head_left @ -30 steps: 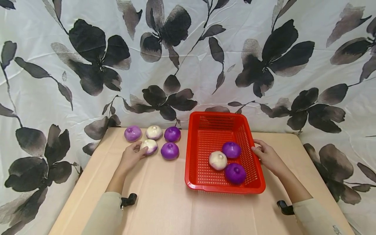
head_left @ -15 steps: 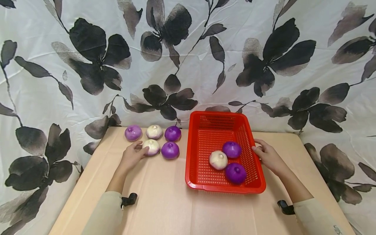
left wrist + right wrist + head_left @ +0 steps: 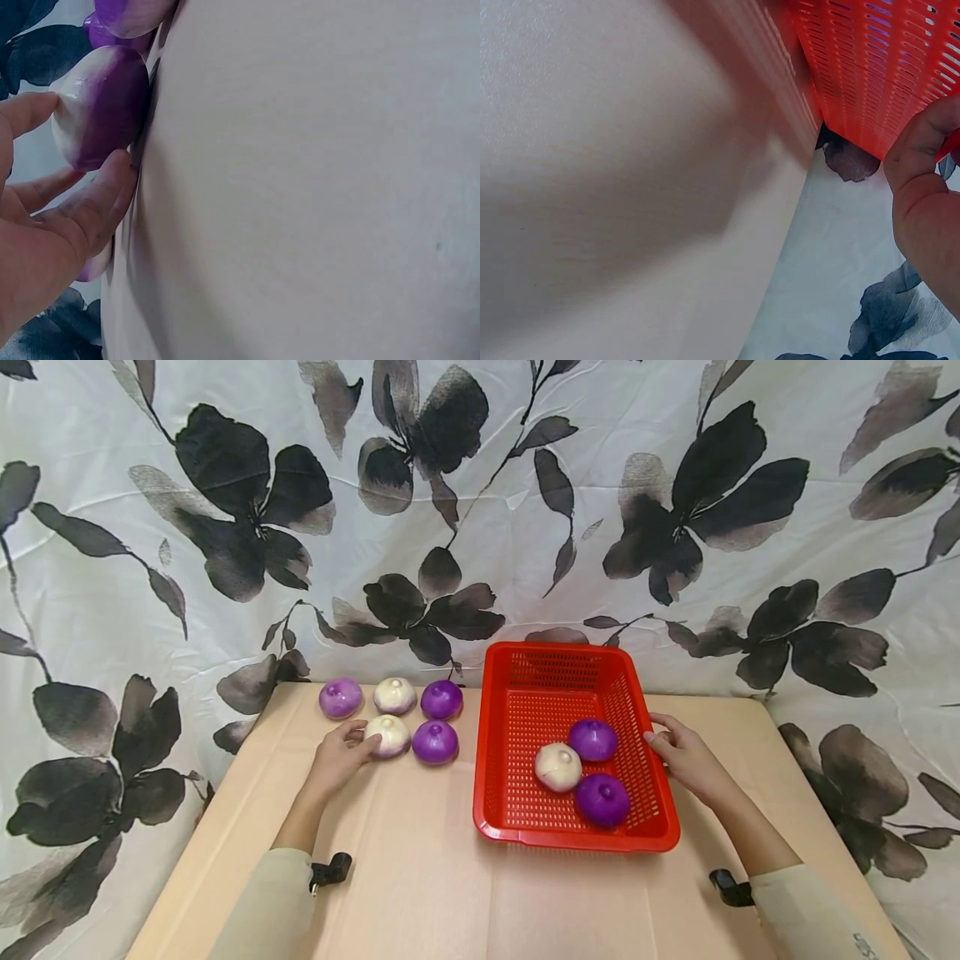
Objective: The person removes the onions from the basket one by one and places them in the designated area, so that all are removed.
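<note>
My left hand [image 3: 341,758] holds a white-and-purple onion [image 3: 389,736] at its left side, in the front row of onions on the table. In the left wrist view, thumb and fingers bracket that onion [image 3: 105,109], with fingertips on its skin. My right hand [image 3: 686,762] grips the right rim of a red plastic basket [image 3: 491,760], thumb over the edge. Inside the basket lie a white onion [image 3: 558,767] and two purple onions, one farther back [image 3: 593,740] and one nearer [image 3: 603,800]. The right wrist view shows the basket's slotted wall [image 3: 870,67] beside the curled fingers.
Beside the held onion sits a purple onion [image 3: 435,742]. Behind them stand a light purple onion [image 3: 341,698], a white one [image 3: 394,696] and a dark purple one [image 3: 441,700]. A floral cloth [image 3: 525,527] hangs behind the table [image 3: 420,860].
The onion at my left hand has turned from a tilt, with purple toward the front, to more upright with its white top up. The right hand and basket stay put.
</note>
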{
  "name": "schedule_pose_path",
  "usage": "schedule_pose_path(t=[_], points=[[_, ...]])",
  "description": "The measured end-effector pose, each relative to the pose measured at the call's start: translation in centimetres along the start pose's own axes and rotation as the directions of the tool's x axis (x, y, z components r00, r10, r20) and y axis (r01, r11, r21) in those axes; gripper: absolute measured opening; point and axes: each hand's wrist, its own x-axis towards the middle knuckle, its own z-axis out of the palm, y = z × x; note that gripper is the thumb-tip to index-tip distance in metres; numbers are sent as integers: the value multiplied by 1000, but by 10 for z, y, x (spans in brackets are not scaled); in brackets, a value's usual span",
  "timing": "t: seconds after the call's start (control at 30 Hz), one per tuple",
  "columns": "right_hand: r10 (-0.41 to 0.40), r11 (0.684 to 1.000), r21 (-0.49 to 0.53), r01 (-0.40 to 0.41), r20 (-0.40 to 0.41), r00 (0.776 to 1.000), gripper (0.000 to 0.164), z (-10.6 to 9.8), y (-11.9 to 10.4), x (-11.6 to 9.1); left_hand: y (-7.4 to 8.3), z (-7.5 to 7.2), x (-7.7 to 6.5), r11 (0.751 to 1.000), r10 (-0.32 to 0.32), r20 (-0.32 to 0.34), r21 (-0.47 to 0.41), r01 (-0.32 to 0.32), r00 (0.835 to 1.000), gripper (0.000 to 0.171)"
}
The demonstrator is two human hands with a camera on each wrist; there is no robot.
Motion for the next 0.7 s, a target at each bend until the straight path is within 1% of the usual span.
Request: schedule_pose_path(t=[0.1, 0.3, 0.4, 0.53, 0.6, 0.7], points=[[2, 1000, 0, -2, -3, 1000, 59, 0, 0, 0, 0, 1, 0, 1000, -3, 2, -17, 3, 1000, 64], [0, 1000, 7, 0, -5, 1000, 59, 1, 1, -1, -1, 1, 0, 1000, 0, -2, -14, 0, 1000, 65], [-3, 1000, 18, 3, 2, 1000, 60, 1, 1, -2, -1, 0, -1, 1000, 12, -18, 20, -11, 1000, 65], [-10, 1000, 28, 10, 8, 1000, 61, 1, 1, -3, 2, -3, -5, 995, 34, -34, 97, -31, 999, 68], [-13, 999, 34, 13, 10, 1000, 61, 1, 0, -3, 6, -6, -7, 992, 49, -39, 117, -44, 998, 69], [-16, 999, 35, 15, 9, 1000, 61, 1, 0, -3, 18, -10, -9, 986, 88, -60, 147, -78, 994, 69]])
